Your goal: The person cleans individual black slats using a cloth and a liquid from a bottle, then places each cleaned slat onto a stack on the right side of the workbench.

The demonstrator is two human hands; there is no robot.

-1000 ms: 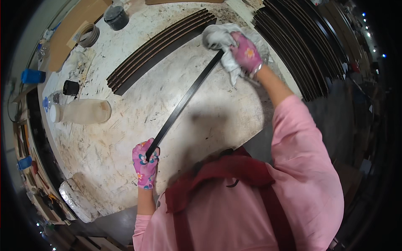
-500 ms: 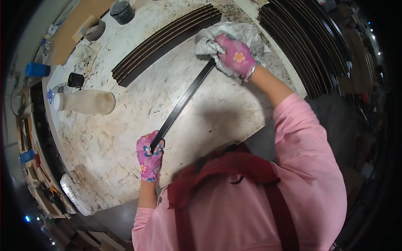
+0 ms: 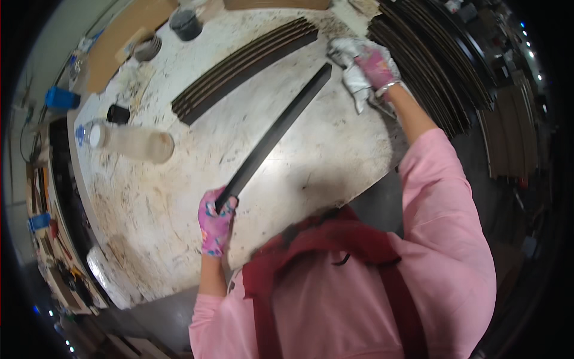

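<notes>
My left hand (image 3: 216, 221), in a pink flowered glove, is closed round the near end of a black strip (image 3: 275, 134). The strip slants away to the upper right over the worktable, its far end free. At the far right my right hand (image 3: 376, 69), gloved alike and slightly blurred, grips a crumpled pale grey cloth (image 3: 357, 81). The cloth is apart from the strip's far end and hangs beside the stacked dark strips. Beyond the held strip lies a row of similar dark strips (image 3: 248, 69), side by side.
A large stack of dark strips (image 3: 427, 66) covers the far right. On the stained white worktable (image 3: 143, 203) stand a cloudy plastic bottle (image 3: 134, 143), a small black cup (image 3: 118, 113), a dark grey pot (image 3: 186, 25) and a tape roll (image 3: 146, 46). A wrapped bundle (image 3: 110, 278) lies at the near left corner.
My right hand has moved right with the cloth, off the strip's far end. The held strip has turned to show a wider face. The view has shifted slightly.
</notes>
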